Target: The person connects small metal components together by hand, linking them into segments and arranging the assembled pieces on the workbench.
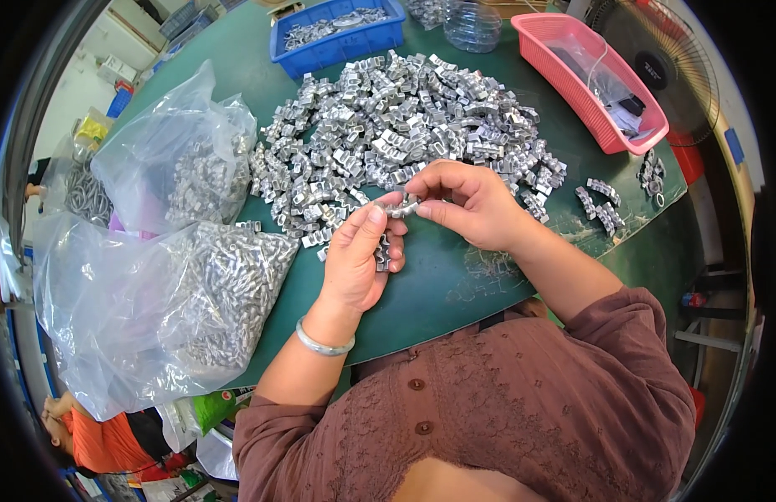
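Both my hands meet over the near side of a large heap of silvery metal link strips (405, 117). Between thumb and fingers, my left hand (354, 255) pinches one end of a short curved metal link strip (398, 209). Another silvery link piece (382, 253) shows against its lower fingers. My right hand (473, 205) has its thumb and forefinger closed at the strip's other end. The fingertips partly cover that end, so I cannot make out whether a separate small part is there.
Clear plastic bags of metal parts (229, 293) lie at the left of the green table (430, 309). A blue bin (338, 50) and pink basket (601, 113) stand at the back. Several loose link strips (601, 205) lie right. Someone in orange (107, 439) is at lower left.
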Tool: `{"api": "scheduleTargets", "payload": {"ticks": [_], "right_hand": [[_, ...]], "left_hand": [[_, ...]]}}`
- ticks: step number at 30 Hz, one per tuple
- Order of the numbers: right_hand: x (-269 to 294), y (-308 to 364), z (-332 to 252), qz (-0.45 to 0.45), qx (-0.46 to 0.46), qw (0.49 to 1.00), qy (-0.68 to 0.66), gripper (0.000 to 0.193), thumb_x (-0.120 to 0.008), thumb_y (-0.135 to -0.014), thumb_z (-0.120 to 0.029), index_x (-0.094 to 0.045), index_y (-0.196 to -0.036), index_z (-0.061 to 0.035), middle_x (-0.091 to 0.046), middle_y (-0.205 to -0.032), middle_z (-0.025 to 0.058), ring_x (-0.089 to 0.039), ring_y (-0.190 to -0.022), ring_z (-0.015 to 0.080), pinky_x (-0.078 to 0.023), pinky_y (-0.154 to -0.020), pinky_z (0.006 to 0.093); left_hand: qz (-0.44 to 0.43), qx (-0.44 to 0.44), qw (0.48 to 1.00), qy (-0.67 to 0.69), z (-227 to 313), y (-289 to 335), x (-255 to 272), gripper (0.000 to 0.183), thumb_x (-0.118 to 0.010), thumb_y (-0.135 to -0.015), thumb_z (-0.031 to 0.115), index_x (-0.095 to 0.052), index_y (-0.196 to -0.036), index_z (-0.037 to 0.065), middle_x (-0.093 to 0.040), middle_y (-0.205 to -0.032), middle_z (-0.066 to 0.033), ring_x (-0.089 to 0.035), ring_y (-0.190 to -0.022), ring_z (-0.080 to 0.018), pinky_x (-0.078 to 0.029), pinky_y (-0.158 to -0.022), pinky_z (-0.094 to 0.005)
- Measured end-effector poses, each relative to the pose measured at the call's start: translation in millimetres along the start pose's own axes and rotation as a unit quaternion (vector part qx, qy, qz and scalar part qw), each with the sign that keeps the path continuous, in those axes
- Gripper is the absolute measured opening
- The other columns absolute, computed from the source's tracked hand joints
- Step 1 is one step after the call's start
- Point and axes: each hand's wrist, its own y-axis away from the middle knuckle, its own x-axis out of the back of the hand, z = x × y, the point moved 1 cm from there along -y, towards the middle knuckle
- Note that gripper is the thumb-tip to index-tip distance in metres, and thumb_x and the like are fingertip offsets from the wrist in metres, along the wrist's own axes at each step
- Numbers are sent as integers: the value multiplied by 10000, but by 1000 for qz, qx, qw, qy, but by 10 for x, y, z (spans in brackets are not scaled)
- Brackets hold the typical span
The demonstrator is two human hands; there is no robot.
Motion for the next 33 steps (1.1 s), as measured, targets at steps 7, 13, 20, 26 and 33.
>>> {"api": "scheduleTargets", "payload": {"ticks": [7,13,20,26,33], "right_hand": [[-53,-16,-135,0,120,988,98,311,-581,-717,66,-528,-1017,3,-537,-888,55,-520,-789,116,-428,-708,239],[-34,3,-125,21,161,977,138,328,-592,-697,68,-526,-1012,0,-553,-866,75,-541,-751,135,-446,-670,249],[56,-10,-148,61,161,971,166,259,-576,-716,51,-547,-967,-5,-563,-853,72,-549,-772,157,-445,-683,271],[268,-59,-64,152,175,891,390,71,-593,-686,-46,-582,-755,-50,-539,-769,62,-508,-696,278,-388,-662,376],[171,-11,-205,22,113,798,592,142,-645,-631,-108,-589,-757,-73,-497,-816,34,-451,-852,220,-327,-779,355]], "left_hand": [[-62,-30,997,36,3,-14,26,344,-458,-881,212,-437,-1197,78,-535,-859,-50,-469,-621,-101,-393,-495,-217],[-82,-35,995,38,5,-13,31,362,-453,-882,204,-413,-1219,77,-525,-895,-51,-469,-646,-105,-395,-505,-221],[-87,-28,995,45,13,-24,50,373,-466,-875,209,-412,-1220,80,-526,-894,-51,-468,-649,-108,-398,-511,-227],[-39,-27,998,28,30,-39,43,301,-448,-869,253,-487,-1095,59,-526,-920,-74,-504,-704,-155,-410,-524,-252],[-38,2,997,69,64,-53,130,166,-486,-830,185,-531,-928,58,-557,-936,-107,-567,-860,-256,-503,-708,-364]]}}
